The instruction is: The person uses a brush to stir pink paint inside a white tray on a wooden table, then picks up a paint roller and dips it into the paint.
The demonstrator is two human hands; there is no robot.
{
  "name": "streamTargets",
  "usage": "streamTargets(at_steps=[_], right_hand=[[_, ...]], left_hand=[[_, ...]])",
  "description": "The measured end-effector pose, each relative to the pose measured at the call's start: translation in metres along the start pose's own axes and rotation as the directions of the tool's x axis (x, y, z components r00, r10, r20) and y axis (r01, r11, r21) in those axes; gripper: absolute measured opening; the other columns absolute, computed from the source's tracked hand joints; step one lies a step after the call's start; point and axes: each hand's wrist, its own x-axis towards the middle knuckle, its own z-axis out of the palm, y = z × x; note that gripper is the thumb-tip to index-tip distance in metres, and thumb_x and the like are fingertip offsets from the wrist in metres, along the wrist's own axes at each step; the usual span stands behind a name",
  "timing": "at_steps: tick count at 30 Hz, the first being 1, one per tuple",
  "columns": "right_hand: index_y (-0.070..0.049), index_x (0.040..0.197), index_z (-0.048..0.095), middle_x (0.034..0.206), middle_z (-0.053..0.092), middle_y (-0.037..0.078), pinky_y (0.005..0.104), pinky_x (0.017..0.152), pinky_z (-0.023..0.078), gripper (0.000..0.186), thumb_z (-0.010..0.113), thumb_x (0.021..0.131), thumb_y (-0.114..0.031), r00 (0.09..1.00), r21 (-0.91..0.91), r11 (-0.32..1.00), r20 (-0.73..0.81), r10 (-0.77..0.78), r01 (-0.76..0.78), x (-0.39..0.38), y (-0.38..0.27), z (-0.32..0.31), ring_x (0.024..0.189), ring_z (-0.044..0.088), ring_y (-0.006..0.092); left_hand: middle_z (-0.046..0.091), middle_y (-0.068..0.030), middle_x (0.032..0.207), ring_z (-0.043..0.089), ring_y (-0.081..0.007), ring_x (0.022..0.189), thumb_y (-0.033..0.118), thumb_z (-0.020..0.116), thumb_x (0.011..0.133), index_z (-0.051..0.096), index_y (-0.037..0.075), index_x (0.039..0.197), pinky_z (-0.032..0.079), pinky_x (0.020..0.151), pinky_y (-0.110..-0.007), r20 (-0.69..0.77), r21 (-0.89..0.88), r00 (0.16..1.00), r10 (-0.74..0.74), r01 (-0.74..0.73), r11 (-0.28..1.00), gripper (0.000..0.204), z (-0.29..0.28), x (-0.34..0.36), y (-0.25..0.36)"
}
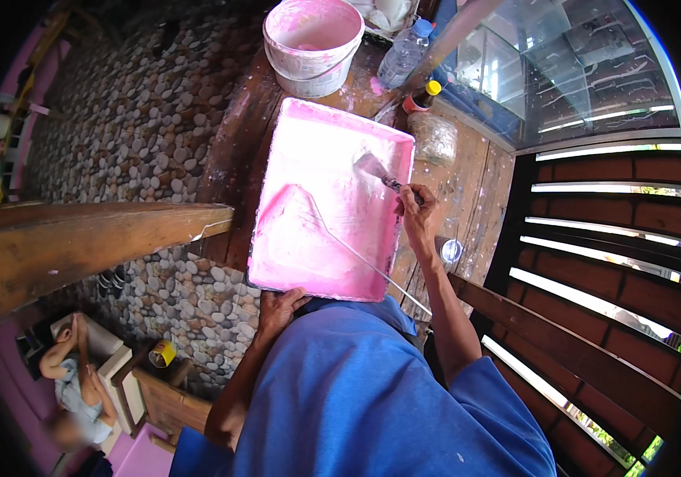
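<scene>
A large pink paint tray (321,266), wet with pink and whitish paint, lies in front of me, its near edge against my blue shirt. My left hand (279,310) grips the tray's near left corner, some fingers hidden beneath. In my right hand (418,208) is the dark, speckled handle of a flat scraper (374,167), its wide greyish end down at the tray's paint, toward the far right. A thin pale bent rod (356,253), like a roller frame, crosses the tray and sticks out over its near right edge. Pink paint covers whatever is at its upper end.
A paint-smeared white bucket (313,83) stands beyond the tray on the wooden table (480,171). Nearby are a clear bottle (404,60), a yellow-capped bottle (422,97) and a can (449,250). A wooden post (102,246) juts in at left; a person (82,389) sits lower left.
</scene>
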Motion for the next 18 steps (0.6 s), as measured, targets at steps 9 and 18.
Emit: streamTargets(at_steps=[9,18], right_hand=[[0.002,0.089,0.059,0.066,0.059,0.006,0.0225,0.047,0.043,0.023,0.058,0.088,-0.021,0.996,0.1,0.994,0.083,0.033,-0.041,-0.007,-0.011,0.014,0.051,0.053,0.0101],[-0.001,0.084,0.059,0.065,0.058,0.005,0.0224,0.046,0.044,0.025,0.06,0.087,-0.025,0.982,0.177,0.982,0.188,0.025,-0.059,0.002,-0.001,0.035,0.049,0.054,0.0096]], left_hand=[[0.054,-0.0116,0.103,0.058,-0.0214,0.09,-0.009,0.055,0.081,0.042,0.006,0.12,0.055,0.078,-0.04,-0.013,0.037,1.0,0.026,-0.025,0.999,0.044,0.002,-0.003,0.001],[0.053,-0.0105,0.1,0.058,-0.0201,0.086,-0.009,0.056,0.081,0.041,0.005,0.121,0.055,0.078,-0.04,-0.031,0.031,0.999,0.036,-0.035,0.999,0.045,0.005,-0.004,0.003]])
